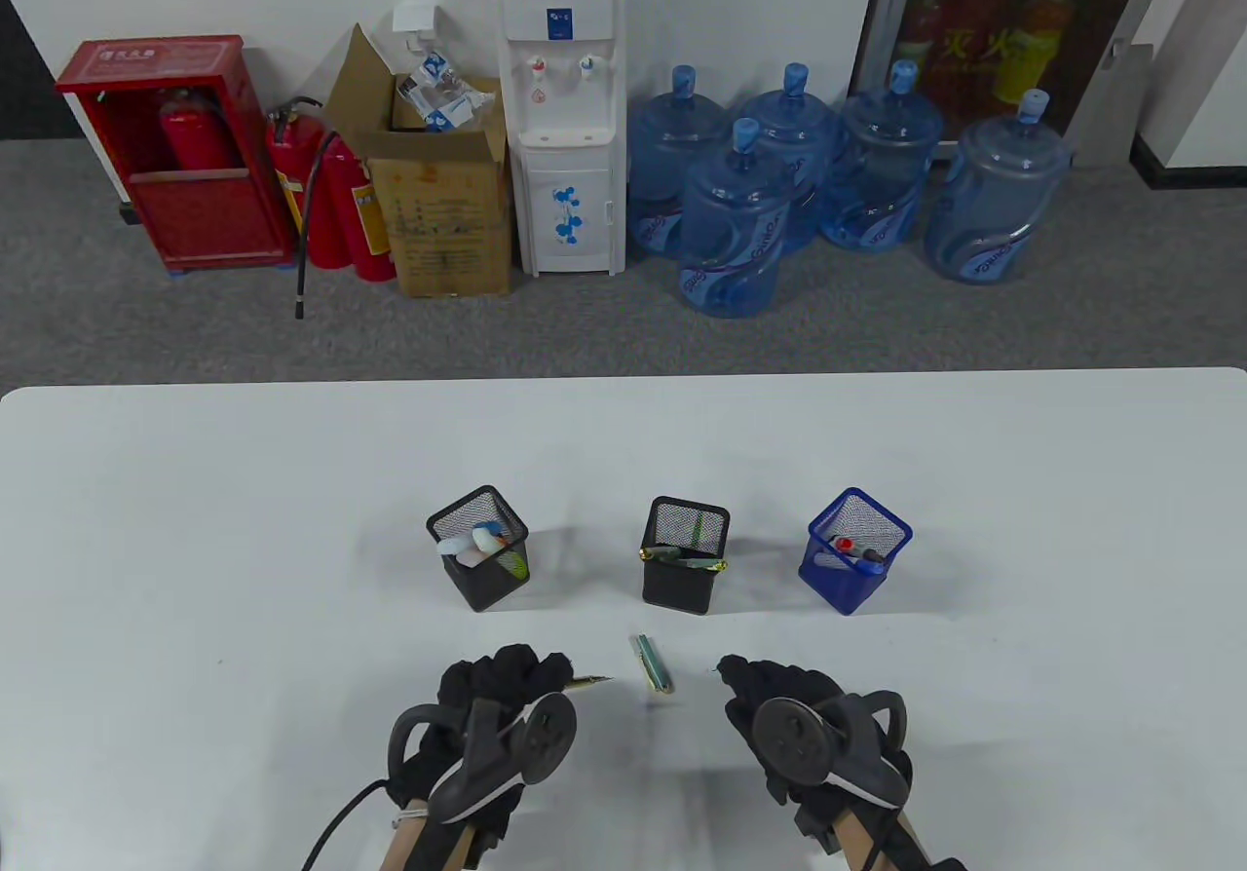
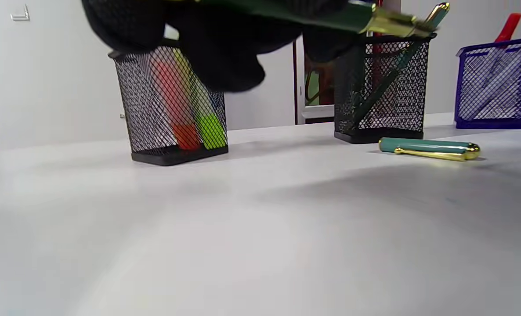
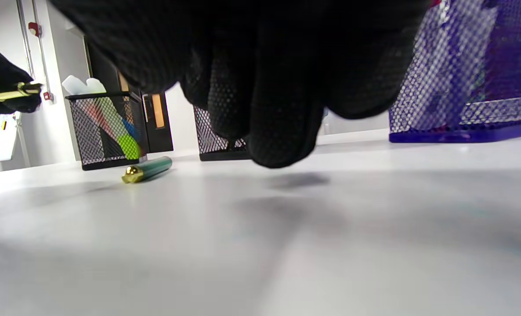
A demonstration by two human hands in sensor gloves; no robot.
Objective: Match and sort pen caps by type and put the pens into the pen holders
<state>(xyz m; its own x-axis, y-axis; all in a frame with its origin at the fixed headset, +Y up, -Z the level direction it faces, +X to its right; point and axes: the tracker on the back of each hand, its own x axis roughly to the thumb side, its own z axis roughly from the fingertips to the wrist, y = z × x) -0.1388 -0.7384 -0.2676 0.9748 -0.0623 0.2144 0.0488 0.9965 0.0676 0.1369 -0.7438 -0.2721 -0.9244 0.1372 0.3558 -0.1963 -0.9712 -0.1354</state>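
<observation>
We see both hands in black knit sensor gloves, fabric dotted with fine mesh texture in wrist views. Left hand: dark grey tracker strapped on back, ring-shaped loop plus round disc face, black cable trailing from it toward bottom edge. Right hand: matching tracker, round face with small buttons, loop at outer side. Bare forearms below gloves, no sleeves.

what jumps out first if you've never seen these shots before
Three mesh pen holders stand in a row mid-table: two black ones and a blue one on the right, each with pens inside. In front, a green-and-gold pen cap lies loose between two black-gloved hands; the left hand grips an uncapped green pen, while the right hand holds nothing.
</observation>
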